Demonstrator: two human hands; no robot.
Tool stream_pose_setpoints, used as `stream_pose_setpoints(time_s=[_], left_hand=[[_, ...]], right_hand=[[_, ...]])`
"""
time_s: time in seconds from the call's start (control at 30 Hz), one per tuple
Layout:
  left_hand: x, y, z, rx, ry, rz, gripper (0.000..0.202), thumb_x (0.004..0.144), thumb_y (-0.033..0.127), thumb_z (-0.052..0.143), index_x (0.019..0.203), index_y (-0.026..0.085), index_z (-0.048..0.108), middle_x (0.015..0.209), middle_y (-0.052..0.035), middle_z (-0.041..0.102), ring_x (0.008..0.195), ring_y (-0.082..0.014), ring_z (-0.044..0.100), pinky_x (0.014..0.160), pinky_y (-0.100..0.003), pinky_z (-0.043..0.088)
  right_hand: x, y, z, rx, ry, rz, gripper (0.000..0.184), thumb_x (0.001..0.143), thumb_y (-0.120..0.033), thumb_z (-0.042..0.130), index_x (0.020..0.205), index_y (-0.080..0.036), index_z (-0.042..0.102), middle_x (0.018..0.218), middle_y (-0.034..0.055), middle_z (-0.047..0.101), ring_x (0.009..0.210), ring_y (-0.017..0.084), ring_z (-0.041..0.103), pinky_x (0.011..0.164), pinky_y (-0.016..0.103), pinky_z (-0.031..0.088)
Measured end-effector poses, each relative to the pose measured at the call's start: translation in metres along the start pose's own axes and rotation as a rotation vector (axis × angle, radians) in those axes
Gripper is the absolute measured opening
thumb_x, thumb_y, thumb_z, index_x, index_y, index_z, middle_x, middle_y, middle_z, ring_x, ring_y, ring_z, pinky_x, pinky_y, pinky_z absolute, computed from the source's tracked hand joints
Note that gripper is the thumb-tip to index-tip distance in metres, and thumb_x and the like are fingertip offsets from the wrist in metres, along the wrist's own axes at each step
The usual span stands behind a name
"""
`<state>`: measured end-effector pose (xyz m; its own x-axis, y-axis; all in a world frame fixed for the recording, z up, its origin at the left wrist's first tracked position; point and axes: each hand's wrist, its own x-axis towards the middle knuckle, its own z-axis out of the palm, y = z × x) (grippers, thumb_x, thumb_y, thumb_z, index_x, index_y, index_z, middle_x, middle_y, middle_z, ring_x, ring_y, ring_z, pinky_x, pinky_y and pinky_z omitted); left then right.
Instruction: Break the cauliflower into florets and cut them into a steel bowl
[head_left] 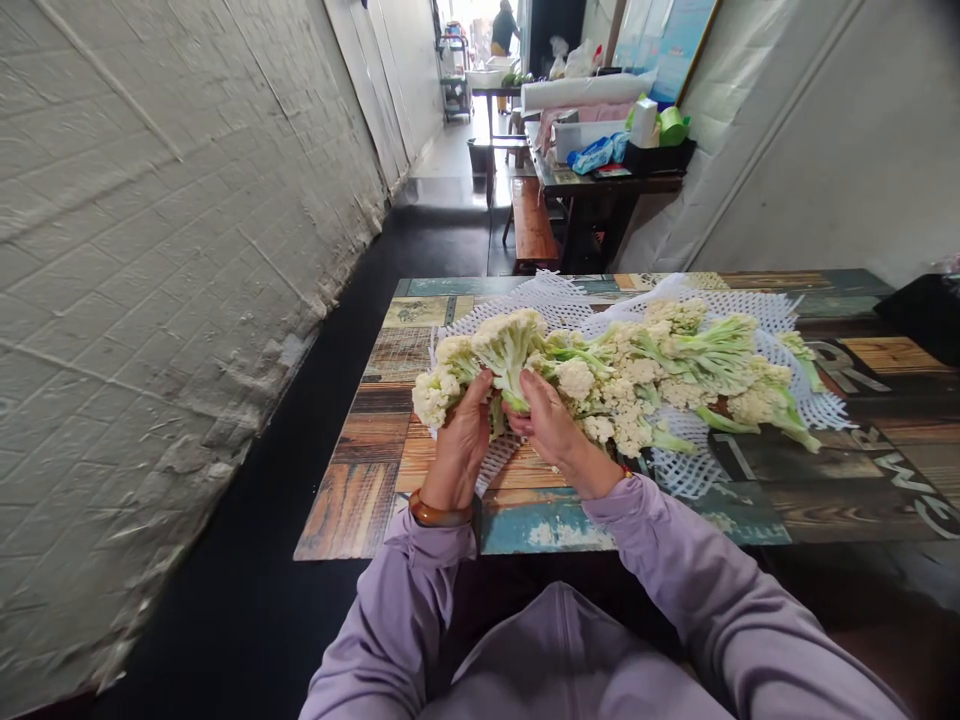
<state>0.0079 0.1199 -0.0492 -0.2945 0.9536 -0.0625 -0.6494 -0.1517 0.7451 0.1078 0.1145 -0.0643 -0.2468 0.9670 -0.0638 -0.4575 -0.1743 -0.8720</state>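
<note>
Both my hands grip cauliflower above the near left part of the table. My left hand [463, 440] is closed round a cauliflower [439, 385] with pale florets spreading to the left. Between the two thumbs a larger floret piece [508, 345] stands upright, its green-white stem pinched by my right hand [551, 425]. Whether the two pieces are joined is hidden by my fingers. To the right lies a heap of loose cauliflower florets [630, 385] with long pale green stems, resting on white foam netting [686, 470].
The patchwork wood-print table [360, 470] carries painted letters at right. A dark object [926, 315] sits at its right edge. Beyond are a wooden bench [532, 220] and a second table [585, 185] with boxes and a roll. A brick wall [150, 250] rises left. A person [504, 28] stands far back.
</note>
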Motion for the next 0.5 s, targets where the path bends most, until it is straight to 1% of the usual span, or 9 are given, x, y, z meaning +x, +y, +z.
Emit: stream_pose_setpoints(time_s=[0.07, 0.13, 0.2, 0.33, 0.43, 0.5], left_hand=[[-0.001, 0.001, 0.001, 0.005, -0.005, 0.01, 0.046, 0.063, 0.018, 0.083, 0.106, 0.023, 0.071, 0.112, -0.001, 0.076, 0.112, -0.0196, 0.068, 0.102, -0.032, 0.051], [-0.001, 0.002, 0.001, 0.016, -0.017, 0.013, 0.045, 0.063, 0.018, 0.083, 0.105, 0.024, 0.071, 0.111, -0.0005, 0.076, 0.11, -0.019, 0.069, 0.1, -0.031, 0.051], [-0.001, 0.002, 0.001, 0.034, -0.037, 0.011, 0.043, 0.064, 0.019, 0.083, 0.105, 0.025, 0.071, 0.11, 0.0, 0.075, 0.109, -0.0183, 0.069, 0.098, -0.03, 0.051], [0.001, 0.002, -0.004, 0.06, -0.056, -0.012, 0.04, 0.064, 0.021, 0.084, 0.102, 0.025, 0.072, 0.109, 0.0003, 0.075, 0.107, -0.0177, 0.069, 0.096, -0.029, 0.051], [0.002, 0.001, -0.006, 0.09, -0.074, -0.025, 0.039, 0.065, 0.025, 0.084, 0.102, 0.024, 0.072, 0.109, -0.0006, 0.075, 0.111, -0.0191, 0.067, 0.098, -0.031, 0.051], [0.002, 0.001, -0.006, 0.111, -0.085, -0.005, 0.04, 0.065, 0.028, 0.085, 0.102, 0.025, 0.071, 0.109, -0.0012, 0.075, 0.113, -0.0199, 0.067, 0.101, -0.032, 0.05]], right_hand=[[-0.001, -0.005, 0.002, 0.105, -0.047, 0.054, 0.044, 0.083, -0.064, 0.061, 0.091, -0.023, 0.051, 0.059, -0.0084, 0.049, 0.038, 0.003, 0.024, 0.038, 0.017, 0.017], [-0.001, -0.009, 0.002, 0.161, -0.088, 0.087, 0.044, 0.083, -0.063, 0.063, 0.092, -0.022, 0.052, 0.056, -0.0096, 0.047, 0.037, 0.002, 0.019, 0.038, 0.016, 0.014], [0.0, -0.012, 0.001, 0.202, -0.121, 0.133, 0.043, 0.083, -0.061, 0.064, 0.092, -0.021, 0.053, 0.054, -0.0102, 0.046, 0.037, 0.002, 0.019, 0.038, 0.016, 0.012], [0.001, -0.017, -0.003, 0.256, -0.182, 0.244, 0.04, 0.085, -0.058, 0.063, 0.084, -0.019, 0.052, 0.051, -0.0114, 0.041, 0.036, 0.001, 0.016, 0.038, 0.016, 0.012], [0.001, -0.021, -0.004, 0.285, -0.217, 0.32, 0.04, 0.089, -0.057, 0.058, 0.081, -0.019, 0.05, 0.05, -0.0125, 0.038, 0.035, 0.001, 0.011, 0.038, 0.016, 0.011], [0.001, -0.021, -0.003, 0.29, -0.224, 0.34, 0.041, 0.088, -0.058, 0.058, 0.08, -0.019, 0.05, 0.049, -0.0131, 0.036, 0.036, 0.001, 0.01, 0.039, 0.017, 0.011]])
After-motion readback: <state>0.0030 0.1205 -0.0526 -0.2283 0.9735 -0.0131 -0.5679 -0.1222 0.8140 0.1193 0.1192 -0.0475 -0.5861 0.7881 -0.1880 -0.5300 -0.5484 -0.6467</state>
